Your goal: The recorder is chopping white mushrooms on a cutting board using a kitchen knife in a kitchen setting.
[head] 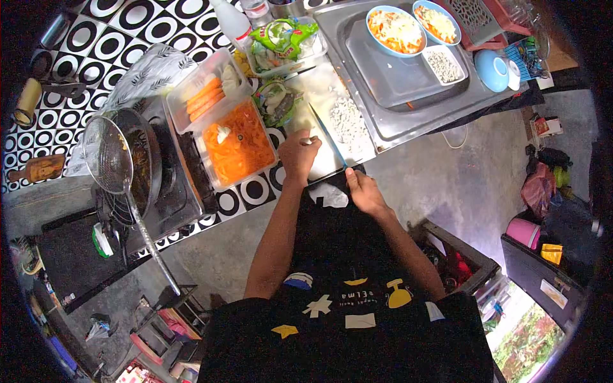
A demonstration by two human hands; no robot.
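Observation:
My right hand point(366, 191) grips the handle of a kitchen knife point(328, 135), whose bluish blade lies across a white cutting board point(318, 165) and points away from me. At the board's left side, my left hand point(299, 155) has its fingers curled around a small white piece of food point(310, 140), only partly seen. Chopped white pieces point(348, 122) are heaped on the board to the right of the blade. A green printed plastic packet point(278, 101) rests at the board's far left edge.
Left of the board are a tub of orange shreds point(238, 143) and a tub with whole carrots point(206, 98). A wok point(143, 163) with a strainer point(107, 154) stands farther left. At the right, a metal sink point(388, 129) bears blue bowls point(396, 31) and a white dish point(444, 65).

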